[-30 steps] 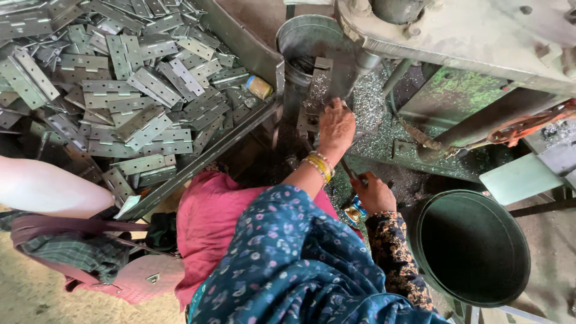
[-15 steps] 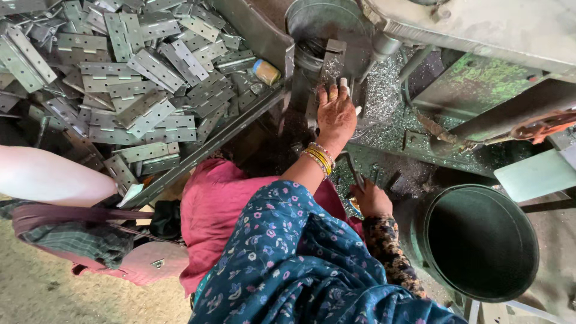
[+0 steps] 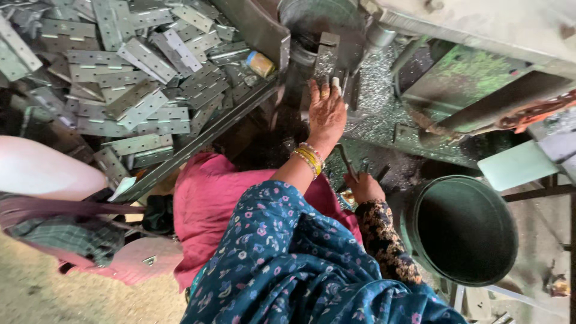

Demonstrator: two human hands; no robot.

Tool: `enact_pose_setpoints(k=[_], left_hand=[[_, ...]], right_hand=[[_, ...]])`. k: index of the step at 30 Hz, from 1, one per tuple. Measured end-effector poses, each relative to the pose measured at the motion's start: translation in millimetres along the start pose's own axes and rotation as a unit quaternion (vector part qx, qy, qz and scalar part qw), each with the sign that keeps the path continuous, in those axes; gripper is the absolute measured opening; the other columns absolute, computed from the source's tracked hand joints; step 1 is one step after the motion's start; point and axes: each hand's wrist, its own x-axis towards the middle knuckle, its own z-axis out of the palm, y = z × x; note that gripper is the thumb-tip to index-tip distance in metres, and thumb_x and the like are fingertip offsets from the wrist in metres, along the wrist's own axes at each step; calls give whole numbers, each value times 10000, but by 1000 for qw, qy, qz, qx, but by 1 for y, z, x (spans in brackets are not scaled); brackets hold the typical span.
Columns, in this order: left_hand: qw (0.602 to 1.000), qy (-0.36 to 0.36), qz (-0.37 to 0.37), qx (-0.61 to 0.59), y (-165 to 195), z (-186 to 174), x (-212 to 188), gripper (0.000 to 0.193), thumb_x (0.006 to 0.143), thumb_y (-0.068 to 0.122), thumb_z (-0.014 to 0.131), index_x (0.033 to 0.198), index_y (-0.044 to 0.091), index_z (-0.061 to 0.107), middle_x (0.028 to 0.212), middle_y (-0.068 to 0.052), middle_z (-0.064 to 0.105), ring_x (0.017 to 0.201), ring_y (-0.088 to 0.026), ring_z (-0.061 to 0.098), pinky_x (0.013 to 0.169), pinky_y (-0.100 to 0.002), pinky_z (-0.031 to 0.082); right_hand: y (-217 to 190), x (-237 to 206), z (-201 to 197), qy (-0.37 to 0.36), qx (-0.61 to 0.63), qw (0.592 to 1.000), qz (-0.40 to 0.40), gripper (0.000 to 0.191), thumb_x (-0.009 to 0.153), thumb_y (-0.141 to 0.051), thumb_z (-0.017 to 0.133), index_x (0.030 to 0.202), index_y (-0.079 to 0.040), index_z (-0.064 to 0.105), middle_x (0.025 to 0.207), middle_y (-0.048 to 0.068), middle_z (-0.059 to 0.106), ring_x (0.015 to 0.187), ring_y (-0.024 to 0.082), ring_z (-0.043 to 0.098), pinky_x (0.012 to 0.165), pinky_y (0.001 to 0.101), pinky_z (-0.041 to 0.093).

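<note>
My left hand (image 3: 327, 111), with yellow bangles on the wrist, reaches up to the machine's fixture (image 3: 327, 57). Its fingertips press a small metal hinge piece (image 3: 333, 84) against that upright block, and the palm hides most of the piece. Lower down and to the right, my right hand (image 3: 363, 187) is closed around a thin dark lever handle (image 3: 346, 161) that rises from the machine bed. Shiny metal shavings (image 3: 378, 90) lie all around the fixture.
A large heap of flat grey hinges (image 3: 138, 90) fills a sloped tray at the upper left. A round dark-green tub (image 3: 465, 231) stands at the right. Another person's pale limb (image 3: 48, 174) lies at the left edge.
My left hand has slid up the machine bed to the fixture. My right hand stays on the lever. The view has tilted slightly.
</note>
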Motion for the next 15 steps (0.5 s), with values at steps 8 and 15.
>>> enact_pose_setpoints(k=[8, 15], left_hand=[[986, -122, 51, 103, 4, -13, -1, 345, 960, 196, 519, 1166, 38, 745, 1441, -179, 576, 1434, -331, 421, 1261, -588, 104], [997, -72, 9, 30, -4, -1, 9, 356, 930, 182, 533, 1159, 22, 754, 1454, -175, 567, 1439, -341, 424, 1242, -582, 116]], right_hand=[[15, 13, 31, -5, 33, 999, 17, 597, 916, -625, 638, 1015, -43, 732, 992, 272, 738, 961, 452, 720, 842, 526, 554], [11, 10, 18, -40, 97, 995, -1, 531, 870, -549, 699, 1014, -38, 718, 943, 265, 750, 913, 417, 766, 812, 523, 569]])
